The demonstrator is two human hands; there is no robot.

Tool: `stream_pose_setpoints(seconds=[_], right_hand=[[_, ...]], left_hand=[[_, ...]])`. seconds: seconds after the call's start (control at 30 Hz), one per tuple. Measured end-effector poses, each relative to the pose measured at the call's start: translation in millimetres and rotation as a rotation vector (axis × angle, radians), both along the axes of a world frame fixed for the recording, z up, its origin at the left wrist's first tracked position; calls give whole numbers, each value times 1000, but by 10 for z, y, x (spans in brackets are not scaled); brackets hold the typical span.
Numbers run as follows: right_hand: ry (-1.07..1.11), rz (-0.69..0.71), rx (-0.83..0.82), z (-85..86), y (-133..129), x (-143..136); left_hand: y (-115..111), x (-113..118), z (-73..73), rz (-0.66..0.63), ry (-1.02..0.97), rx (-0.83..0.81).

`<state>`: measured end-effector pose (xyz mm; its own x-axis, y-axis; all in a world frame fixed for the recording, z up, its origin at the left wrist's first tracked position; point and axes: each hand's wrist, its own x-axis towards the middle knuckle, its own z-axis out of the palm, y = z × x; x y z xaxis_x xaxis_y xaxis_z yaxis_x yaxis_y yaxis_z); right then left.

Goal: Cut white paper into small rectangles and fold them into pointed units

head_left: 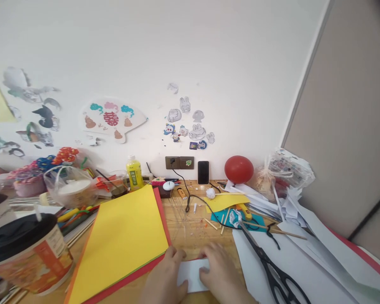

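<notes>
A small rectangle of folded white paper (pixel 192 276) lies on the wooden table near the bottom middle, a thin reddish line along its far edge. My left hand (pixel 167 276) grips its left side, with curled fingers at the far corner and the thumb by the near edge. On the right side my right hand (pixel 221 272) holds it too, the thumb resting on top and the fingers bent over the far corner, slightly blurred. Left of my hands is a stack of coloured paper (pixel 129 236), yellow on top. Black-handled scissors (pixel 266 261) lie open to the right on white sheets.
A large lidded cup (pixel 31 253) stands at the left front. Along the wall are a yellow drink bottle (pixel 134 173), a phone (pixel 203 172) and a red balloon (pixel 239 169). A black cable (pixel 205 202) crosses the table towards wooden sticks (pixel 210 224).
</notes>
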<state>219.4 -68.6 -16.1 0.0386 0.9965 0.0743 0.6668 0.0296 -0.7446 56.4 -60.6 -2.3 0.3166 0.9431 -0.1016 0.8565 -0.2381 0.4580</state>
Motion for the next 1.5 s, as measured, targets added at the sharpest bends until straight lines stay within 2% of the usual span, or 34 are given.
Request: stream_pose_setpoints(seconds=[0.13, 0.23, 0.3, 0.37, 0.47, 0.67, 0.77, 0.9, 1.03, 1.13, 1.27, 1.4, 1.5], right_hand=[[-192, 58, 62, -12, -5, -26], [-256, 128, 39, -103, 34, -11], [-257, 151, 44, -149, 54, 4], [-248, 161, 59, -161, 57, 16], [-255, 175, 60, -129, 34, 16], [-305, 178, 68, 41, 6, 39], [-377, 131, 70, 199, 2, 226], [-512, -68, 26, 333, -142, 678], [-635, -286, -96, 189, -423, 1100], [-656, -290, -161, 10, -573, 1278], [-642, -266, -185, -123, -601, 1405], [-714, -275, -28, -255, -530, 1620], [-726, -293, 256, -398, -446, 1777]], left_hand=[[43, -97, 203, 16, 107, 40], [151, -346, 322, 87, 236, 70], [209, -553, 350, 161, 341, 69], [237, -740, 339, 193, 403, 59], [244, -914, 297, 150, 435, 57], [278, -946, 218, 52, 509, 88], [290, -909, 164, 37, 536, 135], [301, -906, 121, 76, 526, 188], [347, -1004, 163, 125, 473, 215], [396, -1115, 267, 186, 433, 251], [445, -1272, 452, 290, 396, 339], [459, -1443, 552, 379, 350, 447], [443, -1564, 562, 441, 293, 539]])
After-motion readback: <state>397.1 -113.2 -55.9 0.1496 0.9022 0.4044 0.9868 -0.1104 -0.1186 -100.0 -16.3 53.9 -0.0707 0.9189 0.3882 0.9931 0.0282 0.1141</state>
